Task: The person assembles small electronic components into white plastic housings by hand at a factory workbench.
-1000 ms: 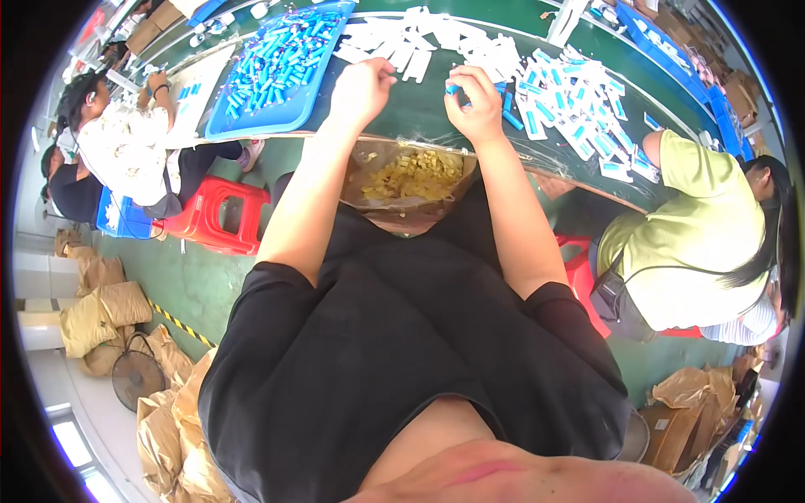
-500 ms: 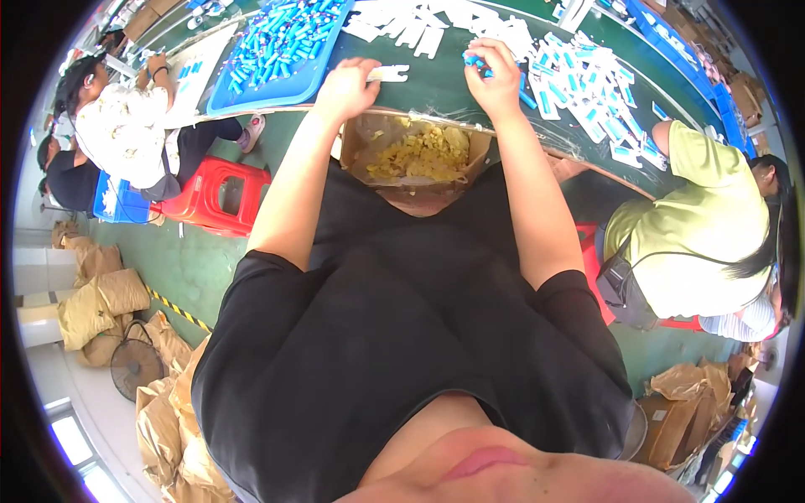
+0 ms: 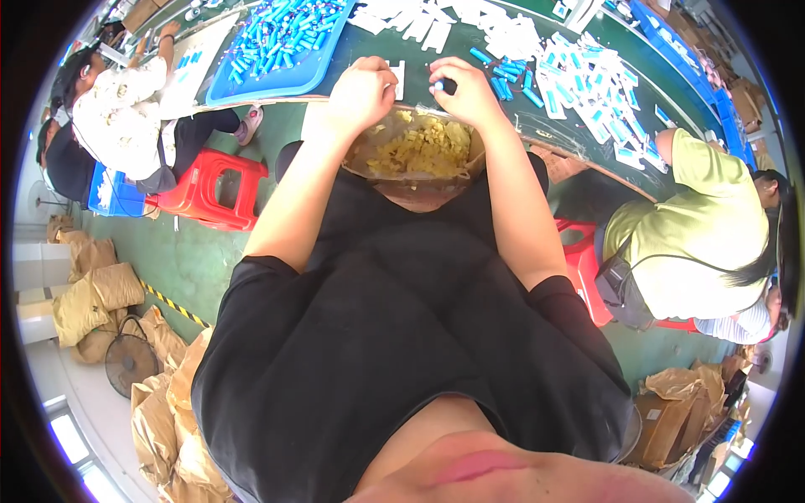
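My right hand [image 3: 468, 90] pinches a small blue tube [image 3: 438, 85] at the near edge of the green worktop [image 3: 470, 38]. My left hand [image 3: 360, 92] is curled shut beside it, touching a white strip [image 3: 399, 80]. Just below both hands, a bag [image 3: 417, 151] of yellow scraps sits on my lap. A blue tray [image 3: 277, 42] of tubes lies to the left.

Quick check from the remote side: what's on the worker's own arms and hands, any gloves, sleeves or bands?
Both forearms are bare. The left hand and right hand wear no gloves. Short black sleeves end above the elbows. No watch, band or cable shows.
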Demonstrator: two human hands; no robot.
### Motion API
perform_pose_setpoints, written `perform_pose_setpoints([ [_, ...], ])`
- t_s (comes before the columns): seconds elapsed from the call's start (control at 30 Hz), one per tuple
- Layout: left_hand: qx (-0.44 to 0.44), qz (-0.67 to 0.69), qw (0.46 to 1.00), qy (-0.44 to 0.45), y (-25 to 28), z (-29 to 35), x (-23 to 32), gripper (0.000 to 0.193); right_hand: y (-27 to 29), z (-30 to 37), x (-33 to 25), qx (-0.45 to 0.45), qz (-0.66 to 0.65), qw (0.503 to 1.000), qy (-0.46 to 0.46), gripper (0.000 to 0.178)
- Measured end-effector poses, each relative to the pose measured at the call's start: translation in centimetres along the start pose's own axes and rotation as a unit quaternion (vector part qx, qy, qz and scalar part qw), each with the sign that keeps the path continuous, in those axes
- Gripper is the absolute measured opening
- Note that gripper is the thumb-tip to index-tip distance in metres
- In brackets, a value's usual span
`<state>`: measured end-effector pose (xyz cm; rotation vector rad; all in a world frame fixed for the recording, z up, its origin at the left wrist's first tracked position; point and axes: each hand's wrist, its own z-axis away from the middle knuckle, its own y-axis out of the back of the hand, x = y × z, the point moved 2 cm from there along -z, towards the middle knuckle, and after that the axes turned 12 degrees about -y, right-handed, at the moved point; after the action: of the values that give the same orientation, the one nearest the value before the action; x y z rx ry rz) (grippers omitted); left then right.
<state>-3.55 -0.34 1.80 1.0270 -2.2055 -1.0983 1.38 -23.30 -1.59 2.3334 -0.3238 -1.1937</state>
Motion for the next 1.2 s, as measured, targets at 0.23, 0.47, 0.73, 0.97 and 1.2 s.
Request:
perform_pose_setpoints([
  [0.23,-0.132,0.089,0.986,-0.049,-1.5,-1.4,-3.4,0.011,-0.5,0.4,0.2,-0.028,0.038,0.999,0.014,0.034],
  [0.47,-0.259,0.035,0.963,-0.064,-0.6,-3.3,-3.2,0.014,0.2,0.7,-0.6,0.016,0.132,0.991,0.023,0.036],
  [0.73,-0.264,-0.007,0.957,-0.125,0.8,-4.3,-1.9,0.008,-0.1,0.7,-0.2,0.019,0.158,0.987,-0.004,0.036],
  [0.97,-0.192,0.061,0.96,-0.194,-1.7,-3.9,-4.7,0.008,-0.4,0.6,0.2,0.067,0.172,0.982,-0.038,0.042],
  [1.2,-0.054,0.1,0.979,-0.169,-3.8,-2.6,-5.4,0.01,0.1,0.4,0.0,0.028,0.12,0.992,-0.036,0.037],
])
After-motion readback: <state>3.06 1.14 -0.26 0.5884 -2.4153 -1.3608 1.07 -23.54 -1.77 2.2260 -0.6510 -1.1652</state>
